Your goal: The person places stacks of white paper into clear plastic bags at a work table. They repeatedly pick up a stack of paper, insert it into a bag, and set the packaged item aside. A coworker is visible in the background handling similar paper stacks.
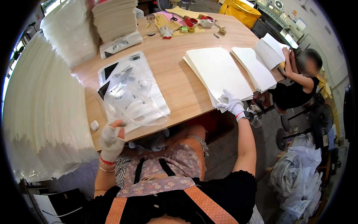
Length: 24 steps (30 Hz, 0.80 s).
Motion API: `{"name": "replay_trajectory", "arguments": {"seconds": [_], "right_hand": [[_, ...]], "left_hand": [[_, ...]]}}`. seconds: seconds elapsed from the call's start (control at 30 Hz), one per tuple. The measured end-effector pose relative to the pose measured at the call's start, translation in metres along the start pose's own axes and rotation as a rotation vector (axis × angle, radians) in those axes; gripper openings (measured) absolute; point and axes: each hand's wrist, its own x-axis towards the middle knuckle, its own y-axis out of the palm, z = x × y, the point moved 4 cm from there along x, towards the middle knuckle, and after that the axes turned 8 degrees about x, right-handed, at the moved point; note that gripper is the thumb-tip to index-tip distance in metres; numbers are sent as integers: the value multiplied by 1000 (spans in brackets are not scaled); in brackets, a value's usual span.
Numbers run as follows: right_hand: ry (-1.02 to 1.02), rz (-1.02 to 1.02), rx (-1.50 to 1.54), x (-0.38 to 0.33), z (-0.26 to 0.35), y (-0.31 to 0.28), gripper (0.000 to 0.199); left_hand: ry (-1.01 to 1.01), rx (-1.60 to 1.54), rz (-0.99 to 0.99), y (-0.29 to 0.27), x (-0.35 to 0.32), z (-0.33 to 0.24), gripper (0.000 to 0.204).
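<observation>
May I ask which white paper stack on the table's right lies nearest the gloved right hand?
The widest, leftmost stack: the right hand is at its near edge; others lie farther right.

Wood-grain table point(173, 65), white sheets point(218, 72), plastic bags point(130, 89)

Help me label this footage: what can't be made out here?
In the head view:
Left hand: too blurred to tell whether it touches the clear bag.
Right hand: palm hidden by the back of the hand.
Translucent stack: top cut off by the upper edge.
White sheets: edges too fine to count.
</observation>
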Motion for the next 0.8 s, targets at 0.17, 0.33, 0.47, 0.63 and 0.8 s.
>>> {"name": "replay_trajectory", "arguments": {"seconds": [0.17, 0.33, 0.47, 0.63, 0.8], "right_hand": [[-24, -74, 254, 23, -27, 8, 79], [60, -494, 9, 9, -15, 9, 46], [-407, -475, -259, -40, 48, 40, 20], [-852, 137, 247, -145, 172, 51, 30], [278, 15, 1324, -137, -12, 92, 35]], "left_hand": [[114, -254, 280, 58, -15, -20, 17], [-251, -830, 734, 158, -9, -61, 19], [-646, -1412, 890, 248, -22, -74, 34], [-963, -1264, 891, 260, -31, -44, 33], [-477, -564, 1023, 185, -15, -34, 48]]}}
